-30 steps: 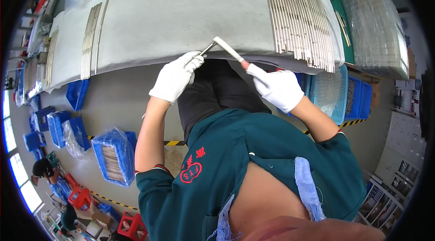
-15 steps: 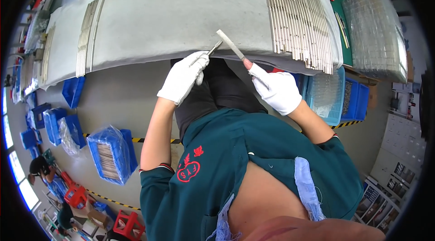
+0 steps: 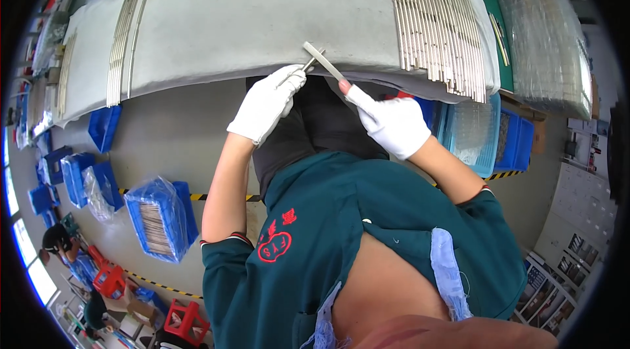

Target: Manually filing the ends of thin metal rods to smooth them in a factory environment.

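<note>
- Clasping a slim metal rod (image 3: 319, 56) in the white-gloved left hand (image 3: 266, 105), with fingers curled closely round the lower length and the tip protruding up and to the right.
- Pinching a flat, pale strip (image 3: 325, 64) at its lower end in the gloved right hand (image 3: 397, 127), with a bare fingertip (image 3: 344, 86) showing against it.
- Slanting the strip up and leftward from the right-hand grip, across the rod near its tip; cannot tell touch from mere overlap there.
- Working at the near edge of a table under a grey cloth (image 3: 262, 8), just beyond both grips.
- Laid on the cloth, to the right of and beyond the grips: a broad row of metal rods (image 3: 436, 31), side by side.
- Well to the left of the grips, on the same cloth: a small bundle of rods (image 3: 123, 47), with a single rod (image 3: 138, 41) just beside.
- Farther right than the broad row: a stack of clear plastic trays (image 3: 548, 54).
- Below and left of the left grip, on the floor: a plastic-wrapped blue crate (image 3: 157, 221) of thin lengths.
</note>
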A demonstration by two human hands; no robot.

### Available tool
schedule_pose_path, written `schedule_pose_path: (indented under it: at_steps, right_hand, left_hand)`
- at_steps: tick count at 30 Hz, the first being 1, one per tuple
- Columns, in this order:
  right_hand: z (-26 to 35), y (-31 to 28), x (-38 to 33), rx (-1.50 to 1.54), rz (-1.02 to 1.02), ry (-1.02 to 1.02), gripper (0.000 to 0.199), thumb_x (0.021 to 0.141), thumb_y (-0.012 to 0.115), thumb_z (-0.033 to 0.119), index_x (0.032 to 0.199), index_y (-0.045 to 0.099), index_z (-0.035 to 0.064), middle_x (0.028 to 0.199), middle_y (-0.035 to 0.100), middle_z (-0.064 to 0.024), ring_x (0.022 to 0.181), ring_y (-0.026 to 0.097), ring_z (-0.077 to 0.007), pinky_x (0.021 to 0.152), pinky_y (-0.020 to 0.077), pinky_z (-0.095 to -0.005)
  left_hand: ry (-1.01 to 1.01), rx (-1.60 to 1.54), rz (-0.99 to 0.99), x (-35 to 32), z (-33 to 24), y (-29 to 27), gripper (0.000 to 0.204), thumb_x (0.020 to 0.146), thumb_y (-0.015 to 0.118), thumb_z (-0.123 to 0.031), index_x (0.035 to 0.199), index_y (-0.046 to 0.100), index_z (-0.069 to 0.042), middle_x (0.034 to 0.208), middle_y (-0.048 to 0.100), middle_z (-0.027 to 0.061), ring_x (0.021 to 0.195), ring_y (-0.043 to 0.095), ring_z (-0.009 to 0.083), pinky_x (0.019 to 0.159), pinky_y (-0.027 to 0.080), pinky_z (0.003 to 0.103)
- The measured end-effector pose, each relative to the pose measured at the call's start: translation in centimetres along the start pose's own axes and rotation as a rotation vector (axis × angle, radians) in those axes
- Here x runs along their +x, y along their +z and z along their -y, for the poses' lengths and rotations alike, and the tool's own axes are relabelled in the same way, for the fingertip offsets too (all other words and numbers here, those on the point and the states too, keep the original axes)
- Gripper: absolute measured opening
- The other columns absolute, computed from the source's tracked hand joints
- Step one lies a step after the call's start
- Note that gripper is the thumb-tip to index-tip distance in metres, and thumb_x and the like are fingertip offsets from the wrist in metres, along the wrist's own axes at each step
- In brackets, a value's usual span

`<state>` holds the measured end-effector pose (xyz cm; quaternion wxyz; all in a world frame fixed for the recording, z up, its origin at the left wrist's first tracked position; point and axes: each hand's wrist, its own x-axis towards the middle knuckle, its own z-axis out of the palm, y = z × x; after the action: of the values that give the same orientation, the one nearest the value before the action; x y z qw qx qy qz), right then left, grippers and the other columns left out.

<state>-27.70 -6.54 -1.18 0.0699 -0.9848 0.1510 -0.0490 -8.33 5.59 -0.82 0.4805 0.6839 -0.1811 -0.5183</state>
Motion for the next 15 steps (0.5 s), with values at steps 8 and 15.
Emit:
schedule_pose_path:
  at_steps: [8, 15]
  right_hand:
    - [0.0, 0.8, -0.2, 0.020, -0.055, -0.020, 0.056, 0.082, 0.051, 0.015, 0.135, 0.038, 0.0256, 0.041, 0.043, -0.0014, 0.032, 0.046, -0.0185, 0.032, 0.0333, -0.0317]
    - [-1.1, 1.2, 2.5, -0.080, -0.151, -0.075, 0.023, 0.078, 0.054, 0.007, 0.099, 0.060, 0.0000, 0.129, 0.049, -0.0058, 0.042, 0.052, -0.0179, 0.040, 0.0431, -0.0288]
  left_hand:
    - [0.022, -0.001, 0.005, 0.3, 0.3, 0.3, 0.029, 0.090, 0.053, -0.017, 0.113, 0.056, -0.001, 0.072, 0.051, -0.0046, 0.051, 0.035, 0.0032, 0.047, 0.029, 0.018]
    - [0.075, -0.012, -0.018, 0.3, 0.5, 0.5, 0.027, 0.087, 0.055, -0.019, 0.107, 0.060, -0.001, 0.071, 0.053, -0.0027, 0.053, 0.038, 0.0049, 0.050, 0.034, 0.020]
